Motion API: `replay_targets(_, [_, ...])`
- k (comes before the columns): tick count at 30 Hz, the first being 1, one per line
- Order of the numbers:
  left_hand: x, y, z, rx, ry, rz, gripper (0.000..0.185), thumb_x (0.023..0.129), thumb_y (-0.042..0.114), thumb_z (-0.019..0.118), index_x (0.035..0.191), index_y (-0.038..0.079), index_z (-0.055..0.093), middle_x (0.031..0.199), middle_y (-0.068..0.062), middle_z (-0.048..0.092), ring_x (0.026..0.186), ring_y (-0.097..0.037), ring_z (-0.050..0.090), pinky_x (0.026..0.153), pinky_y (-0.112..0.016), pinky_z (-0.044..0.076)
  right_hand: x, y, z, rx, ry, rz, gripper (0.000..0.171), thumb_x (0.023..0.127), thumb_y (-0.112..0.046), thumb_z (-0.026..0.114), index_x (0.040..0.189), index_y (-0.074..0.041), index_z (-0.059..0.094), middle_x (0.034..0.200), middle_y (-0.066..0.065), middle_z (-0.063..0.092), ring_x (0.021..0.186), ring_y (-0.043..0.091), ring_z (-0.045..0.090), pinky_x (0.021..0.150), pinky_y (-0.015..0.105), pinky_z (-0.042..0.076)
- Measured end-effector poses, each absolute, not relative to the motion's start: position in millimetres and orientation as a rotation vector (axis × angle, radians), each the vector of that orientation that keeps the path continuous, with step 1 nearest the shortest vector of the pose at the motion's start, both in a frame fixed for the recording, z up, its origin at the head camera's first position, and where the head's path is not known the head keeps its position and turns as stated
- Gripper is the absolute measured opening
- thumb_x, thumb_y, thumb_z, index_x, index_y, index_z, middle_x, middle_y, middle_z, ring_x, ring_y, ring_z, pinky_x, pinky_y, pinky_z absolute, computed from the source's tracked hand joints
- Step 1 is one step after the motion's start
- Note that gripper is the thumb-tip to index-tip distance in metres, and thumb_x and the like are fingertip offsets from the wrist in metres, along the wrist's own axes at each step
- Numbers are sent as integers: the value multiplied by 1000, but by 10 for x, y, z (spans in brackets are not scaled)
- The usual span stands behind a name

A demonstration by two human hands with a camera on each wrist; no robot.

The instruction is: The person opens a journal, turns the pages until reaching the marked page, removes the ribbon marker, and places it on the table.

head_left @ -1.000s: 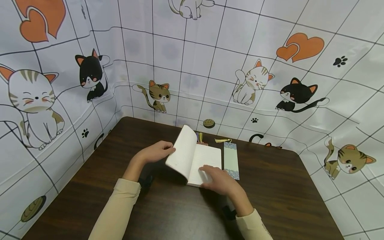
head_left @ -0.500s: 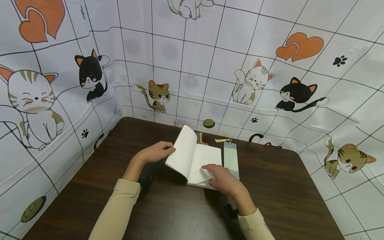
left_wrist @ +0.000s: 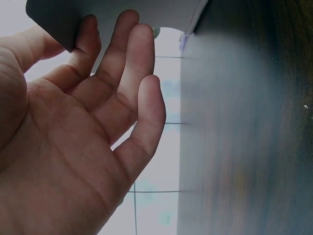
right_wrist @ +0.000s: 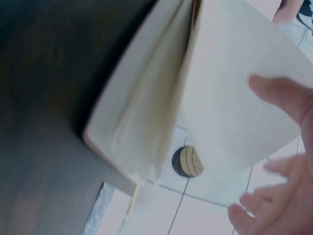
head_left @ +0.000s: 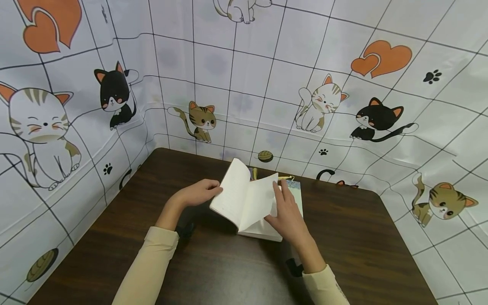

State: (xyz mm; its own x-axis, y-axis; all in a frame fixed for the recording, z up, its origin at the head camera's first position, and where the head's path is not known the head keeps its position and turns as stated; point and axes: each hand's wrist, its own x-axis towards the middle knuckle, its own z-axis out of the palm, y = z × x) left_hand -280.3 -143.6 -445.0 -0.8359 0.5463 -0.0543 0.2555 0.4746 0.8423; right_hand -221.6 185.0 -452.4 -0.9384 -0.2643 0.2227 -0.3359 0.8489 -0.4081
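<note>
The notebook [head_left: 244, 207] lies spread near the centre of the frame on a dark table [head_left: 207, 267] with wood grain and a soft sheen. Its left half slants up off the tabletop, a smooth white sheet with rounded corners, bowing slightly where it meets the spine. The left hand [head_left: 198, 193] pinches the outer edge of that raised half between thumb and forefinger; close up, its other fingers curve loosely past the shaded grey corner.

Over the right half, a thin leaf [head_left: 260, 199] lifts into a slanting point, and the pages beneath it look a little wavy at their edges. The right hand [head_left: 287, 216] is at that leaf's outer edge, thumb held apart from fairly straight fingers. I see no pinch there; the thumb lies over the paper, but I can't tell whether it presses.

Just right of the notebook, partly hidden by the right hand, is a flat pale-green bookmark [head_left: 295, 190] with a blue patterned end and a yellow cord [head_left: 286, 178]. Purple and yellow strands [head_left: 254, 173] peek out behind the notebook's top. Both sleeves [head_left: 146, 264] are cream cloth, and slightly creased white sheeting [head_left: 248, 63] printed with cats fills the upper frame.
</note>
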Motion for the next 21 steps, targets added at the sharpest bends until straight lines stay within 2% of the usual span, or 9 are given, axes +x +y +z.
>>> replay_targets(2, [-2799,-1441,-4456,681,2407,1302,30,116,26,47,100,5,60,86,-3,49,79,-19,46,74,-37,41,-2230,1812,-4553,413,-2885,731,109,92,-26,87,173,-10,15,181,18,3,164,45,21,123,66,36])
replay_targets(4, [-2802,-1444,-4464,686,2405,1309,30,116,27,46,100,5,60,86,-3,49,79,-19,46,74,-37,41,-2227,1761,-4570,393,-2904,753,105,96,-31,83,173,-8,15,181,18,7,164,44,24,123,64,36])
replay_targets(7, [-2808,-1449,-4468,689,2408,1310,31,116,27,46,100,5,60,86,-3,49,78,-20,46,74,-37,41,-2192,1677,-4576,447,-2921,745,88,100,-36,78,169,-7,31,176,16,30,158,40,40,121,60,41])
replay_targets(9, [-2815,-1447,-4465,695,2407,1311,31,116,27,46,100,5,60,85,-3,48,78,-20,46,74,-37,41,-2147,1619,-4573,513,-2896,725,75,102,-37,76,163,-7,45,167,15,48,149,38,52,117,59,45])
replay_targets(12, [-2813,-1439,-4447,699,2401,1315,31,116,27,46,102,4,61,87,-4,50,80,-21,49,75,-37,42,-2087,1548,-4573,584,-2870,725,61,102,-34,76,156,-12,56,155,10,62,138,34,64,110,56,52])
replay_targets(15, [-2810,-1428,-4433,698,2396,1315,31,116,28,46,107,4,64,91,-5,55,86,-25,54,77,-37,45,-2041,1501,-4579,632,-2871,749,58,102,-32,75,155,-17,58,152,8,64,134,33,67,106,56,54])
replay_targets(21, [-2810,-1420,-4439,687,2401,1301,33,116,30,46,114,5,66,97,-7,61,95,-34,59,81,-37,47,-1995,1439,-4609,770,-2918,769,59,104,-34,73,159,-26,52,156,4,60,136,32,64,108,59,51])
